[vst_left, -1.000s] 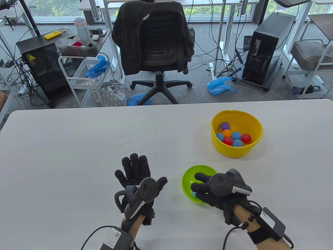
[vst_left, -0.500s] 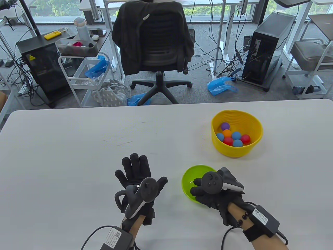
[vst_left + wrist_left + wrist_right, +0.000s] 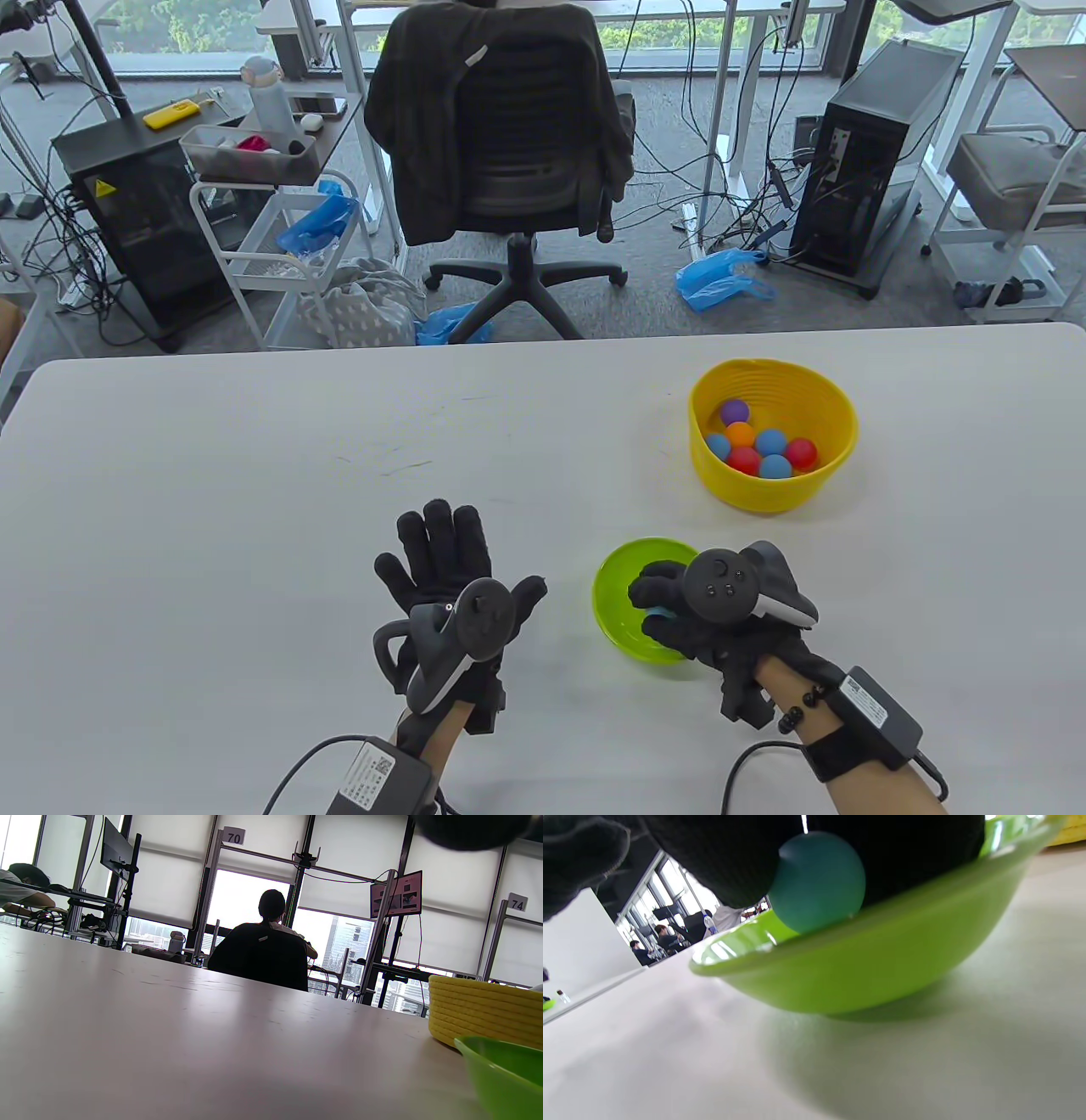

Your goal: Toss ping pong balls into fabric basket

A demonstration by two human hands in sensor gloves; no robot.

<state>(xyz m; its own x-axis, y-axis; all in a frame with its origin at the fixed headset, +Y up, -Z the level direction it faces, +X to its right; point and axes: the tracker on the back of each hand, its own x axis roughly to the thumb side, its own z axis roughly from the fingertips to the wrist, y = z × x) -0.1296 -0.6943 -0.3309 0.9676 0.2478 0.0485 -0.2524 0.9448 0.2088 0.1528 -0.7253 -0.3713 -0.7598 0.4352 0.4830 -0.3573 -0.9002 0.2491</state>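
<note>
Our left hand (image 3: 445, 586) rests flat on the table (image 3: 212, 509), fingers spread. Our right hand (image 3: 679, 611) pinches a teal ball (image 3: 816, 880) just above the green bowl (image 3: 615, 594). Seven balls already sit in the yellow basket (image 3: 836, 424); this one seems the last.

Surface (image 3: 254, 509): smooth, pale, matt with a soft sheen; a few fine scuff marks left of the basket.
Basket (image 3: 836, 424): yellow, coiled cord in ribbed rows, matt and rough-looking.
Balls in the basket (image 3: 768, 443): smooth, matt, plastic-looking; blue, red, orange, purple.
Bowl (image 3: 615, 577), nearer than the basket: lime-green plastic, glossy, with bright highlights on the rim.
Ball (image 3: 818, 880) in the bowl: teal, smooth, dull finish.
Right hand (image 3: 687, 624) and left hand (image 3: 450, 577): black knit cloth gloves, matt; trackers of smooth hard plastic.
</note>
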